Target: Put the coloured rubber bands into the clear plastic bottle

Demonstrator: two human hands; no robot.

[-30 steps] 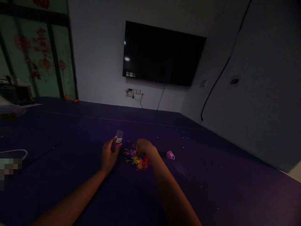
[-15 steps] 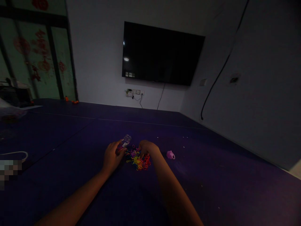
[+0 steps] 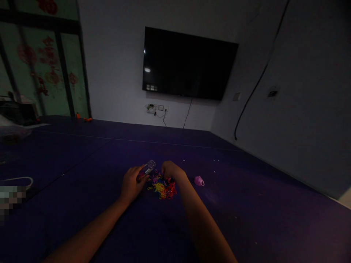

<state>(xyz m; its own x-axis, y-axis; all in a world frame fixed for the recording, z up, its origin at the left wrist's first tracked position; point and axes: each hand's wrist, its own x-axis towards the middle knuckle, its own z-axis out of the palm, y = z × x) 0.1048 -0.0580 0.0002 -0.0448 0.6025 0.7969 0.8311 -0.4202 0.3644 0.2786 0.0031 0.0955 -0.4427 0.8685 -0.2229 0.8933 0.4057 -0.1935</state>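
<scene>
My left hand (image 3: 131, 183) is wrapped round a small clear bottle (image 3: 148, 167) with a label, tilted over to the right with its mouth toward the other hand. My right hand (image 3: 171, 170) is closed in a pinch close to the bottle's mouth; what it pinches is too small and dark to name. Just below both hands a heap of small coloured rubber bands (image 3: 162, 187), yellow, red, pink and purple, lies on the dark purple mat (image 3: 246, 204). A pink cap-like piece (image 3: 199, 180) lies on the mat to the right of my right hand.
A black TV (image 3: 189, 64) hangs on the white wall ahead, with sockets (image 3: 157, 107) and a cable below it. A white cord (image 3: 19, 179) lies on the mat at the far left. Boxes and bags (image 3: 16, 113) sit by the glass doors at the left.
My left hand has tipped the bottle from upright over to the right. My right hand has lifted from the band heap up to the bottle's mouth.
</scene>
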